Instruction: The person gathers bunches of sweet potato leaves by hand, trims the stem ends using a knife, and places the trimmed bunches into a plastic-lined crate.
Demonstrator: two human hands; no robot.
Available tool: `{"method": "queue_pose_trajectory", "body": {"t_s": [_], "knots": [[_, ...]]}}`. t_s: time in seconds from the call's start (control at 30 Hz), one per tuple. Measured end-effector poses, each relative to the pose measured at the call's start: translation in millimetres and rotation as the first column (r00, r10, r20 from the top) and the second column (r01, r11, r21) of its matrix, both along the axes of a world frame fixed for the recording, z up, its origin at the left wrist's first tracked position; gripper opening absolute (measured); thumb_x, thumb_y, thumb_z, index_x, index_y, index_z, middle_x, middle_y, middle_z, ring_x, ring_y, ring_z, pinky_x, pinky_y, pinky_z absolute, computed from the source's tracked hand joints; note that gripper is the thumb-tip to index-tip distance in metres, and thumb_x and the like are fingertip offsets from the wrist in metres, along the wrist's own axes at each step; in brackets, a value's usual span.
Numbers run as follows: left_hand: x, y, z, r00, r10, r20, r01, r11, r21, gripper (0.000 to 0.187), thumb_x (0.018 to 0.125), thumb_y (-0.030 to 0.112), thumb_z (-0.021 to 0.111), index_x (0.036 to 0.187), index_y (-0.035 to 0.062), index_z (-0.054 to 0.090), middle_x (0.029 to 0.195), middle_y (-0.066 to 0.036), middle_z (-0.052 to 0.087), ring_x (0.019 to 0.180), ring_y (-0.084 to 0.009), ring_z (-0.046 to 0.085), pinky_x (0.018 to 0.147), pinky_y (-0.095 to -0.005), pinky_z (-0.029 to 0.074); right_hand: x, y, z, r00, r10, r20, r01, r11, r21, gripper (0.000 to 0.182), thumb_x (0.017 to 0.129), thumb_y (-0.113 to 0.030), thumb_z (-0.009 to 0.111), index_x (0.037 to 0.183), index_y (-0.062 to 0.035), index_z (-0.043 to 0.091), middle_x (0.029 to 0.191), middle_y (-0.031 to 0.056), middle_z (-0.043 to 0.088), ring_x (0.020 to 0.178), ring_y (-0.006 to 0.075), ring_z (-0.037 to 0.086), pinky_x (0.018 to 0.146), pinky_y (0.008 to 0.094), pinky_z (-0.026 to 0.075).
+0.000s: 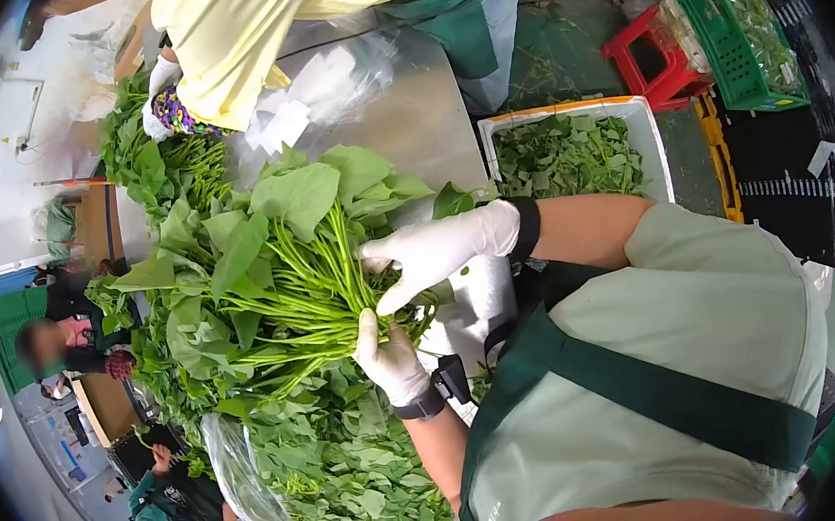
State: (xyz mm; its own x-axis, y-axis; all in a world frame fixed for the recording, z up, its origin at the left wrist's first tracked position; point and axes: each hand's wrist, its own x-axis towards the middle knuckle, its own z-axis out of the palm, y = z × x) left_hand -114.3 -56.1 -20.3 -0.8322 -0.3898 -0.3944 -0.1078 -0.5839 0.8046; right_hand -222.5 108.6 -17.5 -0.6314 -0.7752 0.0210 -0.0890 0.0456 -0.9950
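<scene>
A thick bunch of sweet potato greens (315,290), with long green stems and broad leaves, is held upright between my two white-gloved hands. My left hand (389,364) pinches the stems low down, its thumb pressed against their gathered ends. My right hand (442,250) closes around the near side of the same stems, thumb toward the left hand; its fingertips are partly hidden by the stems. Under and beyond the bunch lies a large heap of loose greens (358,477) on the table.
Across the metal table (422,99), a person in a yellow top (245,36) handles more greens. A white foam box (655,142) holds leaves. Nearby are a red stool (654,57) and a green crate (732,24). Two other people work at the left. Clear plastic (242,468) edges the heap.
</scene>
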Motion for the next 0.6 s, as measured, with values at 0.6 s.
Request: {"method": "queue_pose_trajectory", "body": {"t_s": [0.6], "knots": [[-11.2, -1.0, 4.0, 0.989, 0.014, -0.147, 0.042, 0.93, 0.366, 0.032, 0.085, 0.003, 0.058, 0.116, -0.0057, 0.054, 0.113, -0.014, 0.061, 0.1, -0.02, 0.058, 0.081, -0.0306, 0.049, 5.4, -16.4, 7.8, 0.894, -0.417, -0.166, 0.417, 0.908, -0.035, 0.028, 0.077, -0.03, 0.069, 0.079, -0.0029, 0.063, 0.071, 0.0124, 0.066, 0.064, 0.0282, 0.065, 0.064, 0.033, 0.052]]}}
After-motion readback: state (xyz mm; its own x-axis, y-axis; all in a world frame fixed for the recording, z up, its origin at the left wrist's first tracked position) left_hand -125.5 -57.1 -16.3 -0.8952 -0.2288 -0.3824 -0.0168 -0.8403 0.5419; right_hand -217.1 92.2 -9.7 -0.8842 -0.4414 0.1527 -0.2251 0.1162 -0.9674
